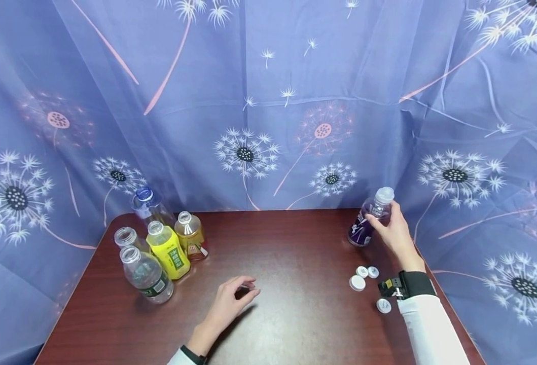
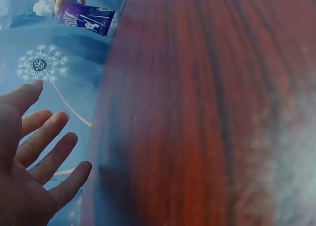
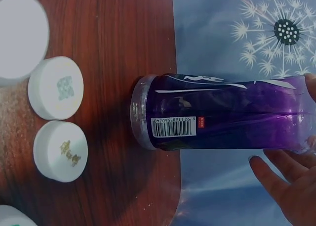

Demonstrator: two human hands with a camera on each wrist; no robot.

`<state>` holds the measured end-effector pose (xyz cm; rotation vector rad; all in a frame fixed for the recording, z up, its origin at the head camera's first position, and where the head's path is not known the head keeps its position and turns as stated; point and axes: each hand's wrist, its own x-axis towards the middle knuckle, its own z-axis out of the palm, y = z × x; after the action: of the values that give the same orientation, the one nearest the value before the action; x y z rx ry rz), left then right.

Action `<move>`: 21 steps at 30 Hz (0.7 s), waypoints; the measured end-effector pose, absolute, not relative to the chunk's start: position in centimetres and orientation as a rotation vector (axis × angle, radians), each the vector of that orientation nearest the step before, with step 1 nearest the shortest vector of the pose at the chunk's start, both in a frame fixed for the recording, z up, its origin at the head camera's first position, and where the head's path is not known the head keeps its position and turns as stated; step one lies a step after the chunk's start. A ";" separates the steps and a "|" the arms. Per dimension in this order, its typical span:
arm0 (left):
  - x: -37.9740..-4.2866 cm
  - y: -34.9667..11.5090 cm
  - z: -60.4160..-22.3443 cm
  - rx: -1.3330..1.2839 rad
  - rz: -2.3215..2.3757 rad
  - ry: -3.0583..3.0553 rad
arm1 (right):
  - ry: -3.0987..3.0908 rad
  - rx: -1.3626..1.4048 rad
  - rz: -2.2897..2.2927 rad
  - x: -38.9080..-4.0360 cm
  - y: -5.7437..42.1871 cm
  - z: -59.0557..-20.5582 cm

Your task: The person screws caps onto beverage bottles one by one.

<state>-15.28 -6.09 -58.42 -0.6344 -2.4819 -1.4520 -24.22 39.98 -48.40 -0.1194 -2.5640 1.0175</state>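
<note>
My right hand [image 1: 393,230] grips a purple-labelled plastic bottle [image 3: 222,112] around its upper part, thumb on one side and fingers on the other. The bottle has a whitish cap [image 1: 384,195] and is at the far right of the table, its base close to the tabletop. My left hand [image 1: 233,299] hovers over the middle front of the table with nothing in it. In the left wrist view its fingers [image 2: 54,159] are spread and loosely bent.
Several white bottle caps [image 1: 357,283] lie near my right wrist. At the left of the brown table [image 1: 286,324] several uncapped bottles stand close together, among them a yellow-labelled bottle [image 1: 170,253] and a clear bottle [image 1: 147,274]. A blue dandelion-print curtain [image 1: 277,61] hangs behind the table.
</note>
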 end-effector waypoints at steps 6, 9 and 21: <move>-15.3 -5.8 -58.4 -0.652 -1.369 -2.474 | -2.564 -0.142 1.051 -24.2 40.4 -48.2; -15.1 -5.8 -58.3 -0.643 -1.363 -2.486 | -2.562 -0.143 1.053 -24.3 40.3 -48.2; -15.0 -6.0 -57.9 -0.654 -1.362 -2.500 | -2.510 -0.035 1.024 -24.5 40.8 -48.8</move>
<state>-15.03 -6.05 -57.92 -0.6535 -2.5003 -1.3624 -24.48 40.80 -48.81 -0.0346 -2.5103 1.0236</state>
